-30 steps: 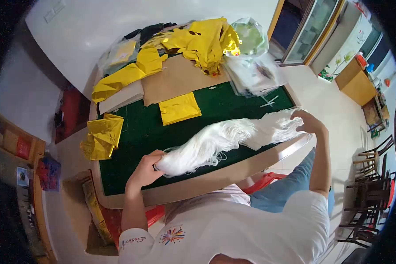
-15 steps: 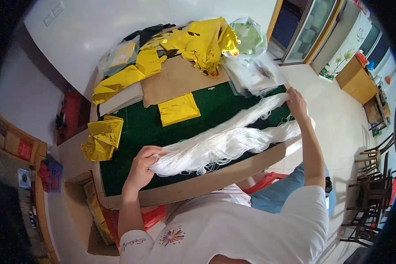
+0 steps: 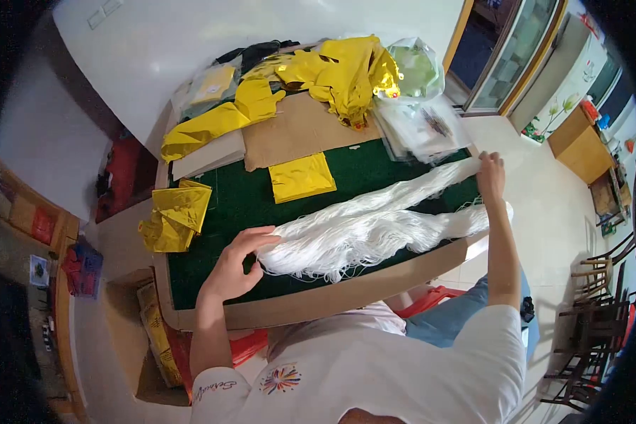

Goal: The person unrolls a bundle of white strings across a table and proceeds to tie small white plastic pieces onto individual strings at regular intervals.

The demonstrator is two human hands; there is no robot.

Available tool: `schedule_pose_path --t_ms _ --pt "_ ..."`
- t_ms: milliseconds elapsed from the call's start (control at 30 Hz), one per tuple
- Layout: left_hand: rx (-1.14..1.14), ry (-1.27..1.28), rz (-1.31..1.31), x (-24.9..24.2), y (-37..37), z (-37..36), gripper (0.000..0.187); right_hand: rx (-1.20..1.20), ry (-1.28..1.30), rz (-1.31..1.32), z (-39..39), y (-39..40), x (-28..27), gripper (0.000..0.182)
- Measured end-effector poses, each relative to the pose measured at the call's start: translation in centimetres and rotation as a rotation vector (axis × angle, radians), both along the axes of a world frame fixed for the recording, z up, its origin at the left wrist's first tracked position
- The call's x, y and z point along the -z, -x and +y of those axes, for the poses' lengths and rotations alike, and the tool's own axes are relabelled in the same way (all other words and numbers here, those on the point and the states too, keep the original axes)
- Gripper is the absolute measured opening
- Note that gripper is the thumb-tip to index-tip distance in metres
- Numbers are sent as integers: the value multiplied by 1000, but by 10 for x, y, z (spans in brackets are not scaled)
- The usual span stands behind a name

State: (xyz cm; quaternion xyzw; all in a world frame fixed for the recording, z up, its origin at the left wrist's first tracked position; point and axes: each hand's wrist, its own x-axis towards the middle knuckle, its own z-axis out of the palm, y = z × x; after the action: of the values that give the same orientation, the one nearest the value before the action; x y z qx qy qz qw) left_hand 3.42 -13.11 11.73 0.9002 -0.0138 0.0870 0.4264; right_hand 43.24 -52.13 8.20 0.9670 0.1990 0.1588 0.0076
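Observation:
A long skein of white thread (image 3: 374, 230) lies across the dark green table top, doubled back into two strands that run up to the right. My right hand (image 3: 492, 177) is closed around the far end of the upper strand, at the table's right edge. At the skein's near left end is my left hand (image 3: 232, 267), its fingers stretched over the threads and its thumb spread away, with a gap between them. The lower strand's end passes behind my right forearm, partly hidden. Loose loops fringe the skein's front side.
A folded gold foil packet (image 3: 302, 178) lies behind the skein, another gold foil bundle (image 3: 180, 218) at left. Gold sheets (image 3: 346, 71), brown cardboard (image 3: 290, 134) and clear plastic bags (image 3: 424, 127) fill the back. An open cardboard box (image 3: 138, 339) stands below left.
My left hand has loosened from a closed grip, its fingers and thumb now apart. My right hand still holds the skein's far end. The whole view has shifted slightly.

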Motion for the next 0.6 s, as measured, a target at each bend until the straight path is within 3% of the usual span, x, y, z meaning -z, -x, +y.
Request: schedule_pose_path --t_ms 67,100,167,267,333,400,433,467,533,567,600 --pt "21 38 -42 -6 -6 2 50 -36 -427 -313 8 19 -23 31" --pt "9 18 -123 -11 -15 -3 51 -46 -427 -311 17 30 -40 31" --pt "2 7 -214 -21 -38 -17 54 -313 -721 -502 43 62 -76 28" --pt "65 63 -310 -41 -83 -52 72 -529 -782 -562 88 118 -109 29" --pt "94 117 -353 -40 -107 -86 77 -648 -861 -424 117 153 -107 20" --pt "83 9 -379 -31 -121 -115 72 -772 -982 -35 141 177 -85 26" --pt "-15 159 -331 -17 -123 -125 59 -942 -748 -239 149 198 -103 30" --pt "-18 157 -334 -6 -127 -120 59 -1005 -768 -170 158 204 -96 37" --pt "-18 454 -151 -2 -131 -111 45 -998 -771 -43 165 206 -95 43" --pt "-75 470 -151 0 -127 -107 31 -958 -771 69 164 204 -92 48" --pt "-81 469 -150 -1 -125 -102 31 -917 -777 74 163 204 -92 48"
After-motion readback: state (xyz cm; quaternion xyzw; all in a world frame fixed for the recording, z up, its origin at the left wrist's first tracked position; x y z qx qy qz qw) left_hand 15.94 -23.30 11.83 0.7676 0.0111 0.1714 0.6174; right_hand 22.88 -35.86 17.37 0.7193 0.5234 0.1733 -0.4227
